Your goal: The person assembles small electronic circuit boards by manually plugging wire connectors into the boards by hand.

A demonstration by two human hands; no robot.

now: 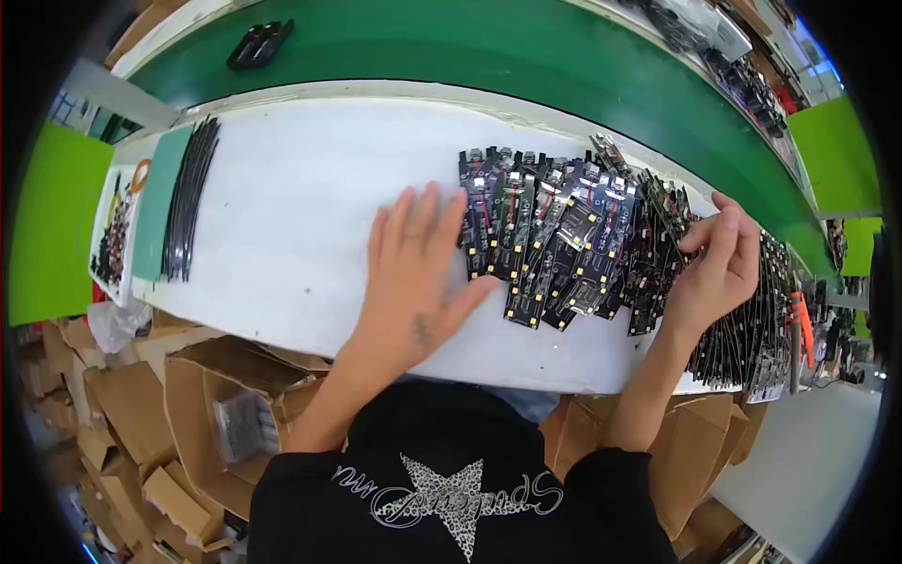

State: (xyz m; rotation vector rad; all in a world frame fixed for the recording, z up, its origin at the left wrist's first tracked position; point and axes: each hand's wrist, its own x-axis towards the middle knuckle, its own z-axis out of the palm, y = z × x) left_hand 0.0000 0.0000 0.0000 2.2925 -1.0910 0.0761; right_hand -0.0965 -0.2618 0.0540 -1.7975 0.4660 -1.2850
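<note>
My left hand [413, 268] lies spread out on the white tabletop, fingers apart and holding nothing. Its thumb and index finger are at the left side of a pile of small black circuit boards [573, 226]. These boards overlap in rows, with yellow squares, silver connectors and short red wires showing. Over the right part of the pile is my right hand [719, 268], its fingers curled in. Whatever those fingers hold, if anything, is hidden. A dense row of narrow black strips [742, 343] lies beneath and beside my right wrist.
Black cables [191, 202] lie on a green mat [155, 211] at the left, beside a white tray [120, 282] of small parts. A green belt [404, 52] runs behind the table, carrying black parts [260, 45]. An orange-handled tool [803, 329] is at the right; cardboard boxes [202, 404] stand below.
</note>
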